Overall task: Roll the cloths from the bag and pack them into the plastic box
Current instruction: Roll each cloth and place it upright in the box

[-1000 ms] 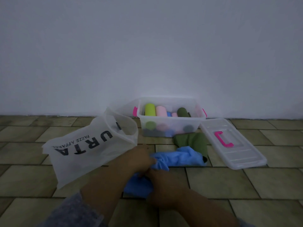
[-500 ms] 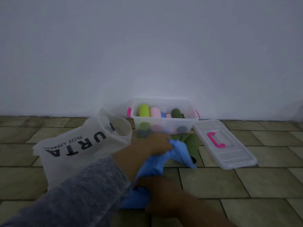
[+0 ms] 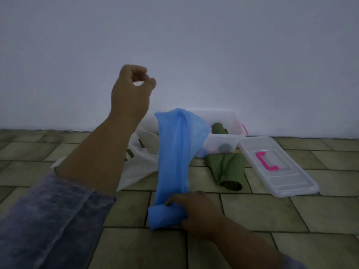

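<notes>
Left hand [image 3: 130,94] rose, fingers [image 3: 139,71] curled empty; right hand [image 3: 196,212] grips blue cloth [image 3: 174,152] on tiles [image 3: 258,210].

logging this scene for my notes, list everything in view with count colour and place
blue fabric cloth: 1, blue, near end rolled on the floor, far end up in the air
olive green fabric cloth: 1, green, floor in front of the box
clear rectangular plastic box: 1, clear with pink latch, by the wall
dark green rolled cloth: 1 showing, inside the box
clear flat plastic lid: 1, pink handle, floor right of the box
white plastic bag: 1, black lettering, floor behind the left forearm
left grip: raised, fingers curled, holds nothing
right grip: holds the cloth's rolled end
</notes>
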Demonstrator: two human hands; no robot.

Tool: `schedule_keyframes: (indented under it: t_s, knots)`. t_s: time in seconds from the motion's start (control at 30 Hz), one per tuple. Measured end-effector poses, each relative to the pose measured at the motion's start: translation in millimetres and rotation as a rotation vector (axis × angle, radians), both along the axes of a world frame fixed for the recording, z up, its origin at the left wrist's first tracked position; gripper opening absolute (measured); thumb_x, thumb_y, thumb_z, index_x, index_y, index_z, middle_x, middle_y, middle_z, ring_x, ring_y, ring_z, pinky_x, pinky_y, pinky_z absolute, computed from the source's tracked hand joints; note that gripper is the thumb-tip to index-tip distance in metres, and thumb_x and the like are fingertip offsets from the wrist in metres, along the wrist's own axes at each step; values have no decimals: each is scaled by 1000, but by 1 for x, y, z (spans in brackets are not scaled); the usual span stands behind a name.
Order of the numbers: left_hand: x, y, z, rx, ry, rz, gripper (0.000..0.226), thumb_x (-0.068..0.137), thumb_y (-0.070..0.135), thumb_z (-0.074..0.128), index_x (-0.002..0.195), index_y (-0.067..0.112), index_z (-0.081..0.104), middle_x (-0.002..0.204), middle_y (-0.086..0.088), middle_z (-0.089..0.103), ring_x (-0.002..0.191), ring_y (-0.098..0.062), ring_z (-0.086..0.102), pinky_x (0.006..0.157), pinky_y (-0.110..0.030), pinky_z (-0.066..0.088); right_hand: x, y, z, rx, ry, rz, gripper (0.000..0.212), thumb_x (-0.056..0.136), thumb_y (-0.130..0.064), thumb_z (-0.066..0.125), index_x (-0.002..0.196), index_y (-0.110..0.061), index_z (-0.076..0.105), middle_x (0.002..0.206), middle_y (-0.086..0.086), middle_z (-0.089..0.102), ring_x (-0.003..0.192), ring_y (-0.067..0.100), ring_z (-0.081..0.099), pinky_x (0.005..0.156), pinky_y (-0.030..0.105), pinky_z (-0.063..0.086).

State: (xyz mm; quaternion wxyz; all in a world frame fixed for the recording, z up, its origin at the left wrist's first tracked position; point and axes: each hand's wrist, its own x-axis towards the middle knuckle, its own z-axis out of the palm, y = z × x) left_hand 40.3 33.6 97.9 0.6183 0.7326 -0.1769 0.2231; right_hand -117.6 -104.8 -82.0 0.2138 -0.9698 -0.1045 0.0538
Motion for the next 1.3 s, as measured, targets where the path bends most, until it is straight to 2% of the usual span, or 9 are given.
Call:
schedule_keyframes:
  t_s: [0.07,0.17,0.3,0.43,0.53,0.63,0.77,0.9,1.3]
  knots:
    - [-9,8,-11,401,289,-164,9,84,34,61,87,27,58,87,2,67,74,-16,67,64,-30,48,0,-1,-1,23,3,-3,60,71,-14,58,122,-44,46,124,-5,55,114,19,48,96,27,31]
    - [-23,20,-56,1041,910,-309,33,87,49,57,96,18,60,92,1,69,74,-16,68,67,-32,51,-2,-3,-1,56,33,-13,61,72,-13,58,122,-45,45,122,-4,52,114,20,46,91,29,36]
    - [-37,23,-127,950,1144,-304,47,85,53,58,113,16,52,103,-3,64,88,-19,63,78,-37,54,-4,-4,0,120,29,-13,57,72,-12,60,120,-41,51,121,-2,55,111,20,50,88,27,39]
    - [-53,9,-165,607,971,-270,54,85,32,66,129,9,45,125,-11,54,98,-22,54,84,-35,48,-1,-8,0,298,26,-60,46,71,-15,66,115,-26,60,117,-3,58,105,11,53,83,9,37]
    - [-83,9,-173,752,528,-71,52,78,35,65,123,26,41,121,0,36,89,-13,44,72,-26,41,4,-14,-2,424,21,-243,41,71,-14,65,110,-28,59,109,-11,53,101,4,49,75,4,34]
    - [-119,6,-172,915,240,-223,42,66,43,58,104,41,39,107,15,31,88,-5,40,71,-23,35,23,-22,5,571,-16,-475,30,77,-4,60,100,-23,61,98,-10,59,96,9,57,72,11,43]
    - [-132,-1,-181,1240,129,-271,42,77,34,56,116,37,38,116,9,38,99,-15,43,76,-31,32,54,-29,17,691,175,-645,28,80,-10,66,107,-13,62,107,5,66,88,16,63,64,21,52]
    - [-130,-5,-184,1275,102,-288,47,78,30,54,122,32,37,118,4,41,103,-20,44,78,-34,32,72,-20,21,604,352,-623,47,73,-19,78,115,-6,61,114,10,63,103,30,60,88,44,53]
    - [-126,-10,-188,1295,-29,-283,50,84,35,47,131,26,34,128,2,41,112,-21,42,93,-35,30,116,-15,90,1183,311,-566,7,83,-8,67,90,-8,65,93,13,70,81,27,66,75,39,56]
